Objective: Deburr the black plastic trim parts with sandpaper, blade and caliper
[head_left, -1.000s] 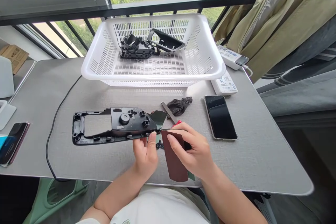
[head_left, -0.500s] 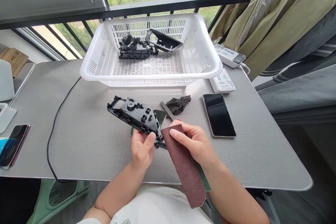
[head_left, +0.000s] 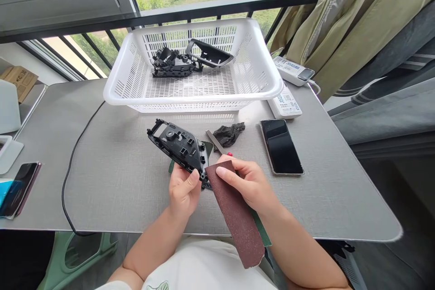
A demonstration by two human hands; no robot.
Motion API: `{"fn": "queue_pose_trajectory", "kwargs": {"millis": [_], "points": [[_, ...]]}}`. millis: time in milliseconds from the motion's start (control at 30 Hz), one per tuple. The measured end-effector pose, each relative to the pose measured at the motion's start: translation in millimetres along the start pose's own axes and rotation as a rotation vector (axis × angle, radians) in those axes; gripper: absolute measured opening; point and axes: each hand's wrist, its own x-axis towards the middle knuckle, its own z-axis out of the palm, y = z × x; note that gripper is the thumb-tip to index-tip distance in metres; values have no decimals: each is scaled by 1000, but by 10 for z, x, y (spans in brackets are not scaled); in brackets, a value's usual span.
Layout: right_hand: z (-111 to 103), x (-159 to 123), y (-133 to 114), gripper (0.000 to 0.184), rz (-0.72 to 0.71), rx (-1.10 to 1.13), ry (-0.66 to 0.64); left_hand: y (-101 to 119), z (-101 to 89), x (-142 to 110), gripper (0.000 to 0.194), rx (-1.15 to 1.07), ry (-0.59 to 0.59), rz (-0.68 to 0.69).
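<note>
My left hand (head_left: 183, 190) grips the near end of a black plastic frame part (head_left: 178, 147), which points away from me toward the basket, tilted above the grey table (head_left: 118, 176). My right hand (head_left: 249, 183) pinches a strip of reddish-brown sandpaper (head_left: 236, 215) with a green sheet under it. The strip's top edge meets the part's near end, and its lower end hangs past the table's front edge. A red-tipped tool shows just behind my right fingers.
A white slotted basket (head_left: 258, 77) at the back holds more black parts (head_left: 176, 63). A metal file (head_left: 214, 141) and dark cloth (head_left: 229, 132) lie behind my hands, a black phone (head_left: 280, 146) to the right, white devices (head_left: 285, 102) beyond it. A cable (head_left: 73, 163) and another phone (head_left: 18, 188) lie left.
The black part swung from lying crosswise on the table to pointing away from me, held up by my left hand. The sandpaper strip now hangs lower and longer from my right hand.
</note>
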Motion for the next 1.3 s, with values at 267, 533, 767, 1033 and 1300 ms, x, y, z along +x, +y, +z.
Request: {"fn": "queue_pose_trajectory", "kwargs": {"millis": [267, 533, 767, 1033, 1300], "points": [[-11, -13, -37, 37, -4, -35, -19, 28, -6, 2, 32, 13, -20, -24], [-32, -16, -52, 39, 29, -48, -43, 19, -24, 11, 29, -6, -11, -27], [-22, -40, -57, 37, 28, -28, -72, 34, -8, 17, 29, -14, -27, -37], [-42, -24, -88, 37, 92, 49, -69, 66, -9, 21, 29, -40, -20, -95], [-51, -55, -31, 34, -73, 329, 55, 159, -32, 13, 36, -46, -240, -400]]}}
